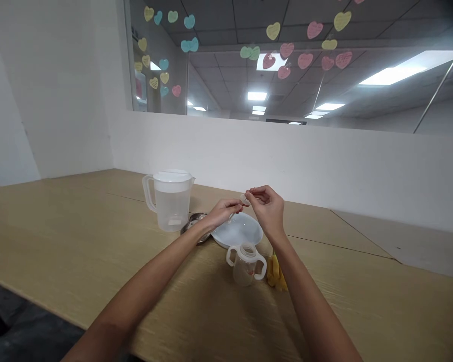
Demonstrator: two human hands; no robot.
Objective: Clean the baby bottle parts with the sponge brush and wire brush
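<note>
Above the white bowl, my two hands meet at a small translucent piece, too small to name for sure. My right hand pinches it between thumb and fingertips. The fingers of my left hand are closed at its lower left side, and a pale bit shows below them. On the table in front of the bowl stands a clear baby bottle with two white handles and an uncovered mouth. Beside it, partly behind my right forearm, lies a yellow object that I cannot make out.
A translucent lidded pitcher with liquid stands left of the bowl. Between them is a shiny metal tray, partly covered by my left forearm. The wooden table reaches back to a white wall with a window above.
</note>
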